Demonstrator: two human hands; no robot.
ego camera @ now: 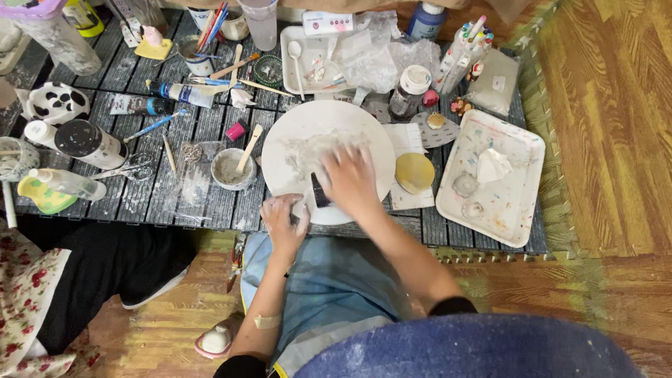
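Two hands met on the round white plate point(329, 140) near the desk's point(175, 196) front edge. I saw the right hand point(352, 180) with its grip closed on a small dark tool point(320, 190), and the left hand point(283, 220) pinching the plate's rim. A small bowl point(231, 169) stood just left; a white tray point(490, 175) lay toward the right edge.

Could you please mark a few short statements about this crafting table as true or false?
1. The right hand rests on the round white plate. True.
2. The left hand is at the plate's near edge. True.
3. A wooden stick stands in the small grey bowl. True.
4. The small bowl lies right of the plate. False: it lies to its left.
5. The white rectangular tray on the right holds scissors. False: it holds a crumpled tissue; the scissors lie on the left.
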